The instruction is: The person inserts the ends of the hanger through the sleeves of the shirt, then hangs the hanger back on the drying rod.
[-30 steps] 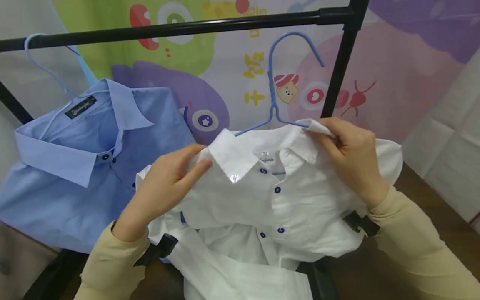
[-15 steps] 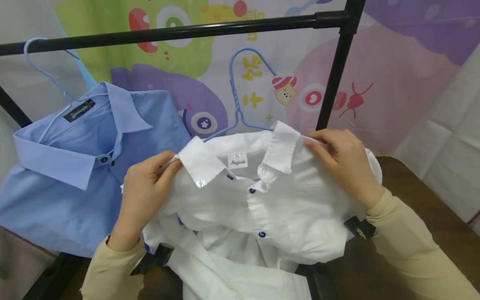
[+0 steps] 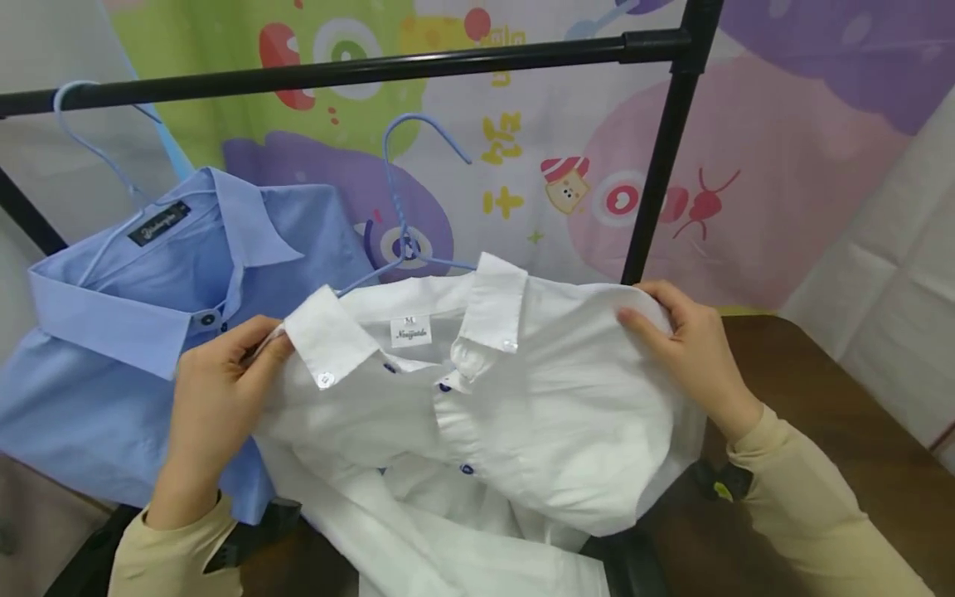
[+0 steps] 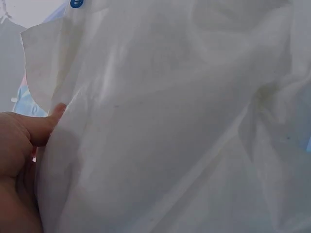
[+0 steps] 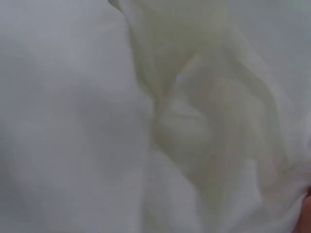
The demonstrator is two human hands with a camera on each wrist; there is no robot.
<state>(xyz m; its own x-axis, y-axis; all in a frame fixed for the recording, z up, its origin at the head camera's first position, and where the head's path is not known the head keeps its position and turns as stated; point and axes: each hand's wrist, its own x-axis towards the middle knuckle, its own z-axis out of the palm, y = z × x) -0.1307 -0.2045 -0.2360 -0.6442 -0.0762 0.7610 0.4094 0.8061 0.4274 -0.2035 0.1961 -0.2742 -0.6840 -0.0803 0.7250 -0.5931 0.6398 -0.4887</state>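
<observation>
A white shirt (image 3: 567, 390) with dark blue buttons hangs between my two hands in the head view. Its blue wire hanger (image 3: 399, 195) sticks up through the collar (image 3: 328, 336), the hook apart from the rail, the hanger's arms hidden inside the cloth. My left hand (image 3: 224, 390) pinches the shirt beside the collar, thumb in front. At the other shoulder my right hand (image 3: 694, 356) grips the fabric between thumb and fingers. The left wrist view shows the left thumb (image 4: 41, 127) against the shirt's edge; white folds (image 5: 209, 126) fill most of the right wrist view.
On the black rack's rail (image 3: 373, 70), at the left, a light blue shirt (image 3: 127, 398) hangs from a blue hanger (image 3: 97, 145). A rack post (image 3: 660, 166) slants down behind the right shoulder. Below lies a dark brown tabletop (image 3: 828, 414); a cartoon-print curtain (image 3: 515, 191) covers the back.
The white shirt and its hanger have shifted left and slightly down. My left hand has moved left with the collar, while the right hand has slid outward along the shoulder.
</observation>
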